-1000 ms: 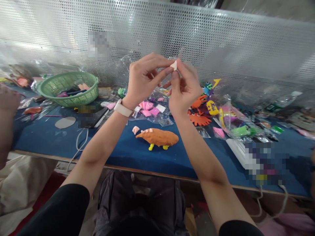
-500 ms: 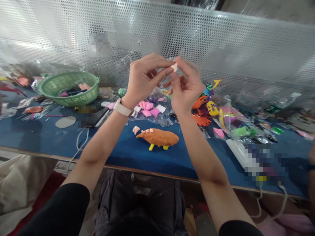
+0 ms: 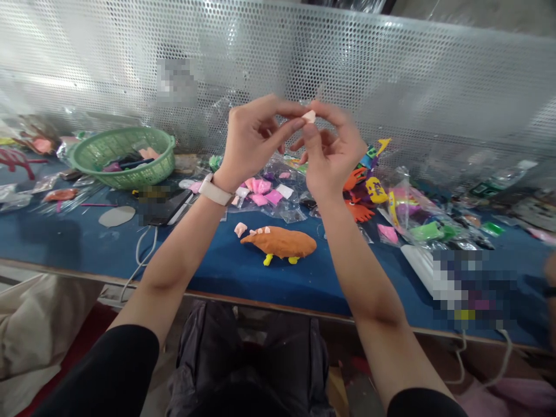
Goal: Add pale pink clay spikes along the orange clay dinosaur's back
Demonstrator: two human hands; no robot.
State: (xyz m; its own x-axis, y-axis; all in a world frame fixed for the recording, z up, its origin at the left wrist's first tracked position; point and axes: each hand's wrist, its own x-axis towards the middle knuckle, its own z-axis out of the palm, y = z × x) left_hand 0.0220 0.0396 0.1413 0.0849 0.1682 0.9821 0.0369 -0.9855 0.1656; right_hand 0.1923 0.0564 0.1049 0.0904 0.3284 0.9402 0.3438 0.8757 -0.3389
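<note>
Between the fingertips of both hands is a small pale pink piece of modelling clay (image 3: pixel 308 117), held up above the table. My left hand (image 3: pixel 260 133), with a white band on the wrist, pinches it from the left. From the right, the thumb and index finger of my right hand (image 3: pixel 333 142) close on the same piece. Below them on the blue table lies a brown clay animal figure (image 3: pixel 282 241) with a pointed end at the left, yellow feet (image 3: pixel 268 260) and small pale pink bits along its top. A loose pale pink clay lump (image 3: pixel 240 230) lies beside its tip.
A green basket (image 3: pixel 169 165) stands at the back left. Behind the figure lie bagged pink and purple clay pieces (image 3: pixel 260 186). Orange and yellow clay figures (image 3: pixel 360 209), clear packets and a plastic bottle (image 3: pixel 504 179) are at the right. A perforated metal panel (image 3: pixel 391 75) closes the back.
My right hand has shifted slightly to the right, and the pale pink piece has turned a little between the fingers. The brown figure lies as before.
</note>
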